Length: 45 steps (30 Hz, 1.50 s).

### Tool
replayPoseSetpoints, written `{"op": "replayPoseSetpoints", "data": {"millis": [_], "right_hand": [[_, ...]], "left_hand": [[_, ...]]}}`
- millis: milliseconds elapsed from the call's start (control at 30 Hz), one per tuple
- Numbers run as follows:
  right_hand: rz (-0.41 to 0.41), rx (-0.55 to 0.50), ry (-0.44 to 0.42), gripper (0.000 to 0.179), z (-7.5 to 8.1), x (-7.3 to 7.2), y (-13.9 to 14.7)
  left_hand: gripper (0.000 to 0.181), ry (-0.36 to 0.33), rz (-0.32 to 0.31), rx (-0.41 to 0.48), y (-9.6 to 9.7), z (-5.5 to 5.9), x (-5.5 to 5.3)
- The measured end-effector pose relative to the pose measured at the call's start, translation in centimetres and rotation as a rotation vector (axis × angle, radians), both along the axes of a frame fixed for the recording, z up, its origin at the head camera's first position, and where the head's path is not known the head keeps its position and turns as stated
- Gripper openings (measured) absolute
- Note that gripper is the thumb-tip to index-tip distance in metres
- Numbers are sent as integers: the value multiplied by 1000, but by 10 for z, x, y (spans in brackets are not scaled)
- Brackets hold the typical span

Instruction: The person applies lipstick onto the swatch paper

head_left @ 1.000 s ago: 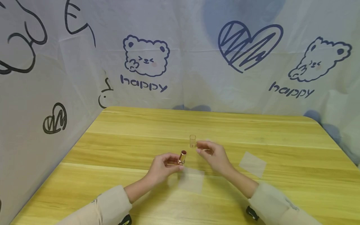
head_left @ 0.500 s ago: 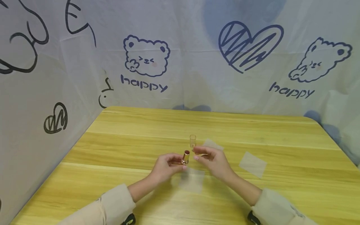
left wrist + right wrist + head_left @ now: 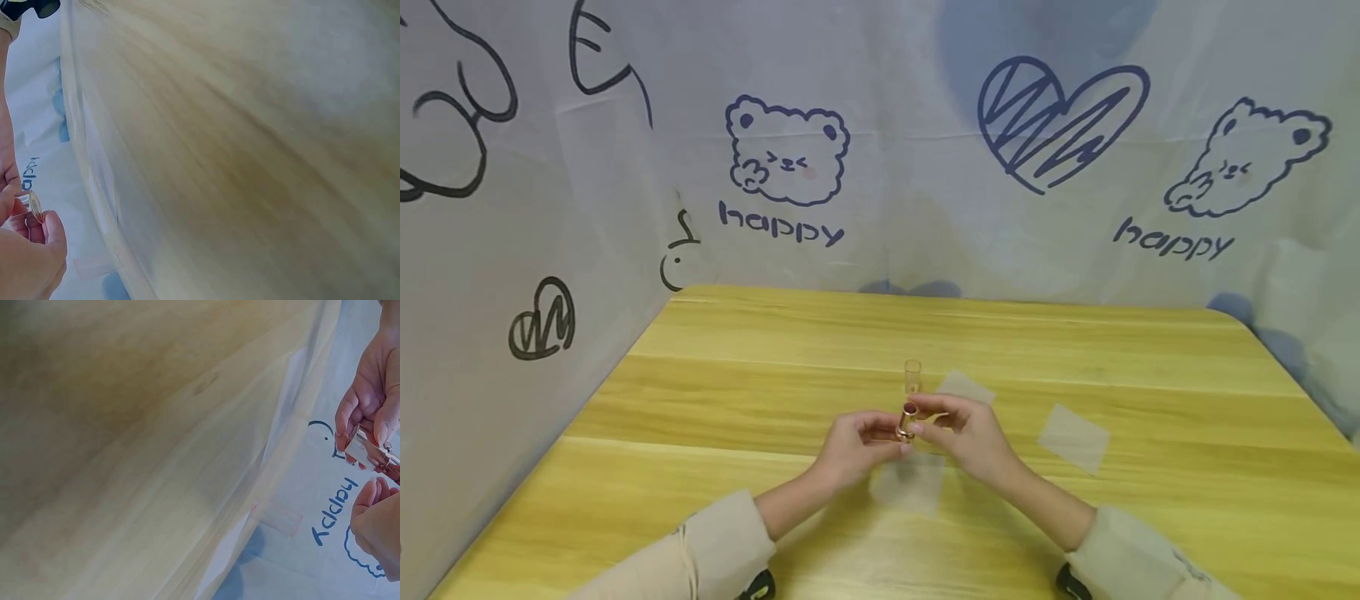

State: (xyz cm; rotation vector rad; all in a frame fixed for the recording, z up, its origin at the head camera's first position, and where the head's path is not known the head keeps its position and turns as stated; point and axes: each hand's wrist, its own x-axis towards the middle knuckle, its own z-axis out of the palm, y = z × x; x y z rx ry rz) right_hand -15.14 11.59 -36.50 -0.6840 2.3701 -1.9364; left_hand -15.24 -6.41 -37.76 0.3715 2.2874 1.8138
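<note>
My left hand [image 3: 855,450] holds a rose-gold lipstick tube [image 3: 906,426] upright by its base, with a dark red top showing. My right hand [image 3: 970,431] has its thumb and fingers at the upper part of the tube and pinches it. In the left wrist view the lipstick tube [image 3: 34,207] lies between the two hands, its shiny round base towards the camera. The right wrist view shows the left hand [image 3: 370,394] gripping the tube's shiny base [image 3: 364,449]. Just behind the hands stands a clear cap [image 3: 912,377] on the table.
Translucent square sheets lie on the wooden table [image 3: 737,333]: one sheet [image 3: 917,487] below the hands, one sheet [image 3: 964,387] behind the right hand, one sheet [image 3: 1073,439] further right. A cloth with drawings [image 3: 917,208] hangs behind the table.
My left hand has carried the lipstick tube to the right. The right hand has come slightly lower and its fingers have met the tube's upper part. The clear cap stays put.
</note>
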Motion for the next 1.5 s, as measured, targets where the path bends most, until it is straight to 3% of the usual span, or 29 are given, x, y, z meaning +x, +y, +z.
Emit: {"op": "replayPoseSetpoints", "data": {"millis": [533,1267,1500], "right_hand": [[-36,79,15,26,2,-2,3],[-83,105,18,24,-1,2,8],[-89,84,55,23,-3,3,8]], "left_hand": [[26,7,-12,-15,8,0,-2],[23,91,-39,-28,12,0,0],[23,108,-22,-30,14,0,1]]}}
